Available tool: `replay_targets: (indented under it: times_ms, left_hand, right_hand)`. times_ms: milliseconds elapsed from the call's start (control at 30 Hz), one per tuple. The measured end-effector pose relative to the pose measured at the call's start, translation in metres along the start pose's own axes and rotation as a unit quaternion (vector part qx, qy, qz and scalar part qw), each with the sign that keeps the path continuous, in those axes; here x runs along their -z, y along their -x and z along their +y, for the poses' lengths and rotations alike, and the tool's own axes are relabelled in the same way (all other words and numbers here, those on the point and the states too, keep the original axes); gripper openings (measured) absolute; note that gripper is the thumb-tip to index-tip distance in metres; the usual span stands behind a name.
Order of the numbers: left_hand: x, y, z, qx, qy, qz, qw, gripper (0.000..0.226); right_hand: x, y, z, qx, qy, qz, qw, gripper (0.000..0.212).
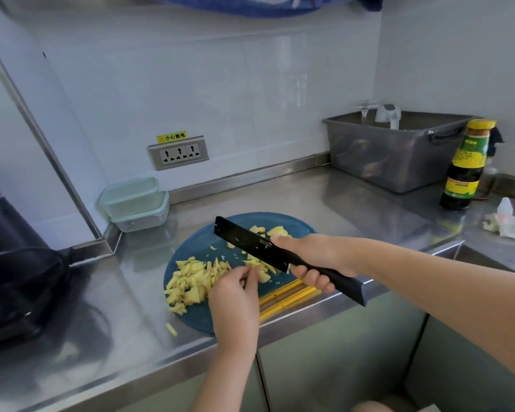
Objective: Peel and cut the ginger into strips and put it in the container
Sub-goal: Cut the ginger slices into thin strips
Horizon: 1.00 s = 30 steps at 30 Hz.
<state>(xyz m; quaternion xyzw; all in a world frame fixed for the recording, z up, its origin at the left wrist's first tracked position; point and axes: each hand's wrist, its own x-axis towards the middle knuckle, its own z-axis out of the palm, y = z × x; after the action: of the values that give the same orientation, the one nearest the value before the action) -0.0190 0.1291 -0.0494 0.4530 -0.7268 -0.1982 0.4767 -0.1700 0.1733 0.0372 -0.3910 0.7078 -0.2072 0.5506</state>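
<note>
A round blue cutting board (298, 222) lies on the steel counter. A heap of yellow ginger strips (191, 281) covers its left side, and a few uncut ginger slices (275, 231) sit at its far edge. My right hand (312, 260) grips the handle of a black knife (250, 243), blade lifted and tilted above the board. My left hand (235, 295) pinches ginger pieces just below the blade. Two stacked clear containers (136, 203) with pale green rims stand behind the board at the left wall.
A grey plastic tub (393, 153) and a dark sauce bottle (464, 165) stand at the back right. Crumpled tissue (507, 224) lies at the right. A dark appliance with a cable (15, 263) fills the left. One ginger strip (171, 330) lies off the board.
</note>
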Motion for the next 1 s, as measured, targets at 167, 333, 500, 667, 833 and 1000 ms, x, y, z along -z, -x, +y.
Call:
replay_targets:
  times_ms: [167,333,500,667,833,1000]
  left_hand:
    - [0.002,-0.001,0.002,0.024,0.016,-0.016,0.999,0.015]
    - [0.003,-0.001,0.002,0.028,0.034,-0.037,0.998,0.015]
    - [0.002,-0.001,0.002,0.012,0.004,-0.051,0.999,0.02]
    - [0.001,0.0,0.001,0.007,-0.016,-0.049,0.999,0.019]
    - [0.001,0.0,0.0,0.008,-0.029,-0.049,0.998,0.021]
    - [0.001,0.0,0.001,0.008,-0.038,-0.048,0.998,0.021]
  right_hand:
    - [-0.006,0.002,-0.004,0.001,0.016,0.019,1.0,0.066]
    - [-0.008,0.002,0.004,-0.005,0.027,0.029,0.999,0.066]
    - [-0.008,0.002,0.01,-0.01,0.024,0.042,0.999,0.065]
    - [-0.007,0.003,0.009,0.004,0.035,0.035,0.999,0.066]
    - [-0.003,0.004,0.003,0.013,0.051,0.037,0.998,0.067]
    - [-0.002,0.005,0.002,0.012,0.052,0.031,0.998,0.067]
